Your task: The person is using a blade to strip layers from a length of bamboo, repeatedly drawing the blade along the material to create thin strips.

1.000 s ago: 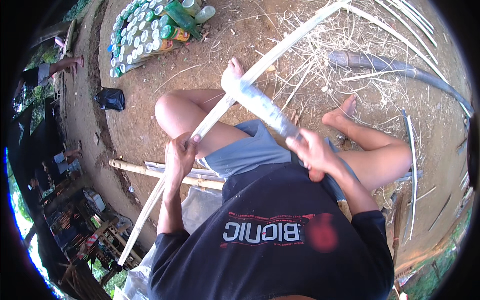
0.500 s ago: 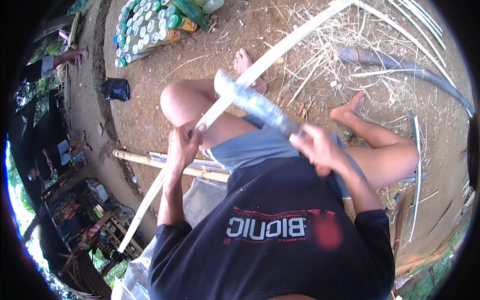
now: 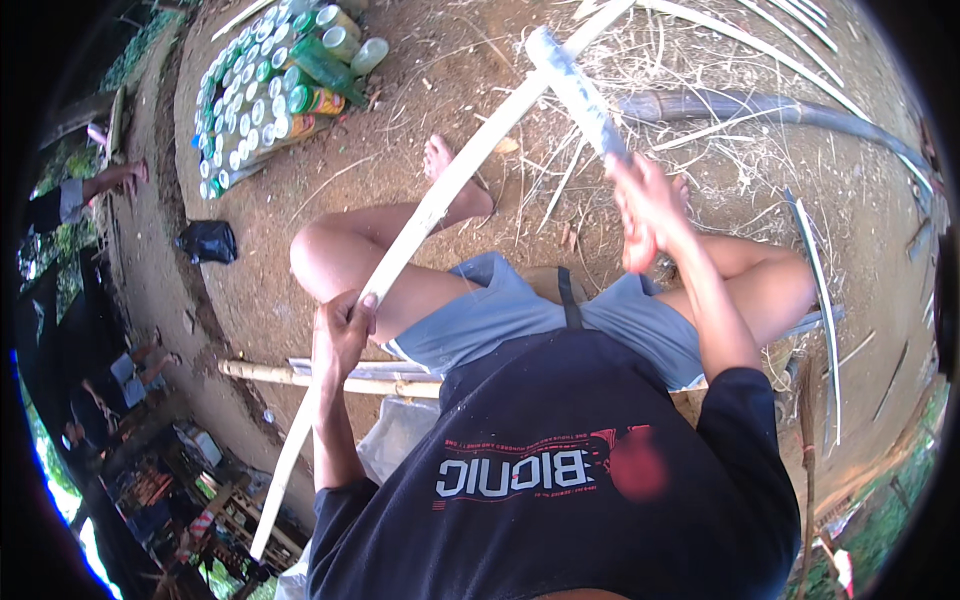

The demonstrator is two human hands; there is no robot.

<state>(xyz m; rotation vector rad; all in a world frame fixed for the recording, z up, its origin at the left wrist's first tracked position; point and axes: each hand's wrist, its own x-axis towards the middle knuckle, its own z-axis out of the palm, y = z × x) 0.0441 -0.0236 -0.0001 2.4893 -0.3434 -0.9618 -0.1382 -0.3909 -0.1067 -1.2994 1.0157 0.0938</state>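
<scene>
My left hand (image 3: 342,335) is closed around a long pale bamboo strip (image 3: 430,205), its thumb pressed on the upper face. The strip runs slantwise from the far top of the view, over my left leg, and past my left forearm to the lower left. In my right hand (image 3: 650,205) is the handle of a machete (image 3: 585,100), its reddish butt end showing below the fist. Out beyond my knees, the broad blade lies across the strip near its far part. I cannot tell how deep the edge sits against it.
Bundled bottles (image 3: 250,100) stand far left, near a black plastic bag (image 3: 208,242). A dark bamboo pole (image 3: 740,106) lies among shavings at far right. Bamboo poles (image 3: 300,374) lie by my left hip. A person (image 3: 75,195) is at the left edge.
My right hand has carried the machete away from me along the strip, from near my left hand toward the far end. My left hand keeps its hold. The view has shifted slightly.
</scene>
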